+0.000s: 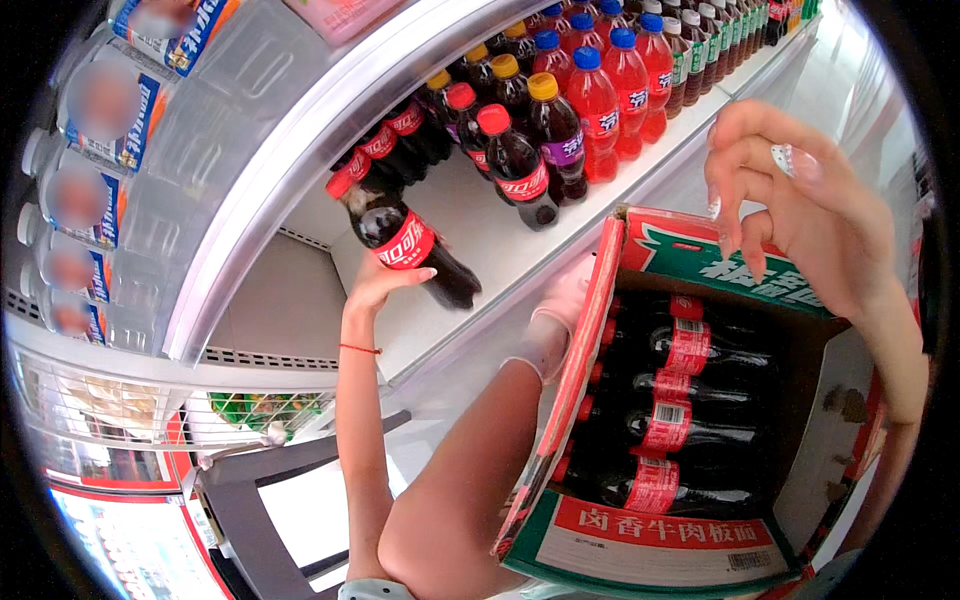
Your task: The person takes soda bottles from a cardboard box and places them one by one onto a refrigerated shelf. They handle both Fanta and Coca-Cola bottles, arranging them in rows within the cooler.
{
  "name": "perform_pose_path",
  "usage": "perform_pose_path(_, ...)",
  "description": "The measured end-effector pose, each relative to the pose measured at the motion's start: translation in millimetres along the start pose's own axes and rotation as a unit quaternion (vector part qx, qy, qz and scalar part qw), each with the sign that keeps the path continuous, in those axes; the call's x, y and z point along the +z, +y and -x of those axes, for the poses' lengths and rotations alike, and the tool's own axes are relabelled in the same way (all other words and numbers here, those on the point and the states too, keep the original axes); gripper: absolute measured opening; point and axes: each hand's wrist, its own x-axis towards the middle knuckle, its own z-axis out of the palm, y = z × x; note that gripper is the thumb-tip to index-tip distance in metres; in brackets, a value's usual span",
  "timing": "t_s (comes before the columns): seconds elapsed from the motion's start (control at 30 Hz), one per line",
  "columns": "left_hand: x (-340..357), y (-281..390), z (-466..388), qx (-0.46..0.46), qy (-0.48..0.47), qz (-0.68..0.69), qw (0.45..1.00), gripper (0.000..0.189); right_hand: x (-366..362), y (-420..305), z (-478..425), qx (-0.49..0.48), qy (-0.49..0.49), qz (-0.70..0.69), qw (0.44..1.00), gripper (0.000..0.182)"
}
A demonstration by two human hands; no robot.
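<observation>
My left hand (382,279) is closed around a dark cola bottle (409,240) with a red label and red cap, held tilted over the white shelf (450,187). More cola bottles (517,169) stand on the shelf to its right, and others are behind it. My right hand (806,195), with bent fingers and nothing visible in it, is raised above the far right side of an open cardboard carton (675,559). Several cola bottles (667,412) lie on their sides inside the carton, caps towards the left.
Bottles with yellow caps (556,139), red drinks with blue caps (596,112) and brown drinks with white caps (694,56) line the shelf. Large clear bottles (135,195) fill the level above. A wire basket (255,420) hangs at left. My bent leg (465,480) is beside the carton.
</observation>
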Motion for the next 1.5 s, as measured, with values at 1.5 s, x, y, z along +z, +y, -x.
perform_pose_path(1.5,-120,-91,-46,-0.146,0.311,-0.208,0.916,0.025,-22,21,12,0.028,0.111,0.248,0.962,0.037)
